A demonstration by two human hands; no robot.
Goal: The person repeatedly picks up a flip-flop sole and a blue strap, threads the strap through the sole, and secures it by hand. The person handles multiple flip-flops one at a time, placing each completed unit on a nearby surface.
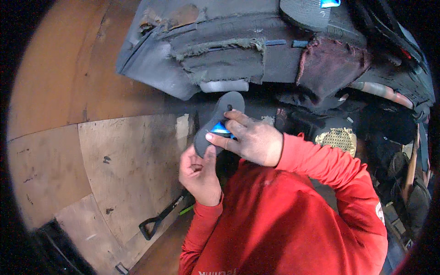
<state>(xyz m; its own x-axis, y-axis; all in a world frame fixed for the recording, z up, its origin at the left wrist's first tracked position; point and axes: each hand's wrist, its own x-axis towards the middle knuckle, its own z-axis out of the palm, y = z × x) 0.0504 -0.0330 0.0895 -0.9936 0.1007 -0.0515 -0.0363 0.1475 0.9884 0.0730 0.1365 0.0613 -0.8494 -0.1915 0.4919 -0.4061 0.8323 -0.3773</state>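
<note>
In front of my chest I hold a dark grey shoe sole (pixel 234 99), shaped like a flip-flop's, tilted with its rounded far end away from me. A small dark mark, perhaps a hole, shows near that end. A shiny blue patch (pixel 220 129) lies on its middle, partly under my fingers. My left hand (pixel 200 176) pinches the near end between thumb and curled fingers. From the right, my right hand (pixel 250 137) lies across the sole, gripping it with thumb and fingers at the blue patch. Its underside is hidden.
Beyond my hands stands a worn dark bench (pixel 220 27) with ragged cloth patches. Another grey sole (pixel 305 16) with a blue patch rests on it. Wooden boards (pixel 123 169) line the left, beside a black handle (pixel 149 228). Dark clutter and a perforated yellowish piece (pixel 338 141) are at right.
</note>
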